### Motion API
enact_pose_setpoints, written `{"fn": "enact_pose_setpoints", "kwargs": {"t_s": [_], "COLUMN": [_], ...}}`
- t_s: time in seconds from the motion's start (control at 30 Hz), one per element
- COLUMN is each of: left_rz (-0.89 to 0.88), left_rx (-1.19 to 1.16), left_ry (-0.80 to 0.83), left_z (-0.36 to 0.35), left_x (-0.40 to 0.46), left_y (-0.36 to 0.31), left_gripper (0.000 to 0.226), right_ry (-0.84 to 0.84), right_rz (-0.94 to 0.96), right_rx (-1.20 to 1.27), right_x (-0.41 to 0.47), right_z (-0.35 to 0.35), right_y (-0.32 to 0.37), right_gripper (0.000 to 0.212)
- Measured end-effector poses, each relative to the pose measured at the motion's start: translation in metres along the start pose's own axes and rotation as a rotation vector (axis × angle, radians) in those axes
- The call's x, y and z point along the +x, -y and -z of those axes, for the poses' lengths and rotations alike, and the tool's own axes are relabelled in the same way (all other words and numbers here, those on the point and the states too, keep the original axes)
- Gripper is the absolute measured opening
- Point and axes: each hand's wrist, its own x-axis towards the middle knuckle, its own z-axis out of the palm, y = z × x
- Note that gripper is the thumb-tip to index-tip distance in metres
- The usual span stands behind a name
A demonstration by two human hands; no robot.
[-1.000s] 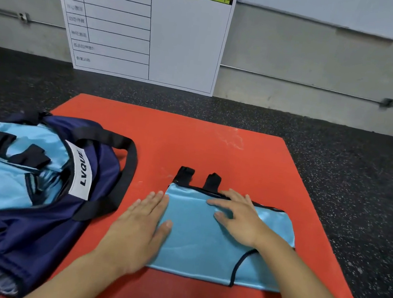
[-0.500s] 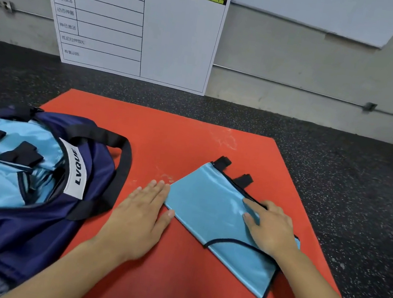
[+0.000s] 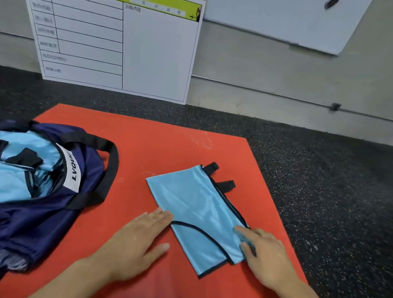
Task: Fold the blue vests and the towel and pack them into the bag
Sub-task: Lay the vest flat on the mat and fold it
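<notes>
Pressing flat left hand (image 3: 137, 238) and right hand (image 3: 266, 256), fingers straight, beside folded vest (image 3: 196, 210); seeming light, slippery; pinching its trimmed edges.

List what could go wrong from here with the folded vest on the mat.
The folded vest lies askew under flat hands, nothing gripped: lifting it toward the bag may let the slick layers slide apart.

The right hand covers only one corner and the left hand sits at its edge, so the black straps could flop open.
</notes>
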Motion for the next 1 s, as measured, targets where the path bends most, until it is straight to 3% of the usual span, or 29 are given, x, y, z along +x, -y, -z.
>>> {"fn": "enact_pose_setpoints", "kwargs": {"t_s": [0.13, 0.3, 0.47, 0.67, 0.9, 1.0], "left_rz": [-0.126, -0.172, -0.144, -0.092, -0.081, -0.106], "left_rx": [-0.030, -0.058, -0.086, -0.175, -0.115, -0.080], "left_ry": [-0.038, -0.091, -0.221, -0.144, -0.147, -0.182], "left_z": [-0.018, -0.036, -0.041, -0.033, -0.022, -0.025], "left_x": [-0.015, -0.015, -0.011, -0.022, -0.046, -0.041], "left_y": [-0.026, -0.044, -0.049, -0.039, -0.030, -0.038], "left_gripper": [0.070, 0.055, 0.031, 0.045, 0.030, 0.034], "right_ry": [0.006, -0.051, -0.090, -0.287, -0.196, -0.254], "right_rz": [0.074, 0.172, 0.335, 0.506, 0.594, 0.562], "right_rx": [0.073, 0.026, 0.043, -0.040, -0.162, -0.164], "right_x": [-0.039, -0.055, -0.044, -0.036, -0.046, -0.048], "right_z": [0.001, -0.001, -0.005, -0.005, -0.009, -0.007], "right_y": [0.005, -0.009, -0.016, 0.008, 0.012, 0.010], "right_gripper": [0.049, 0.068, 0.043, 0.009, 0.011, 0.012]}}
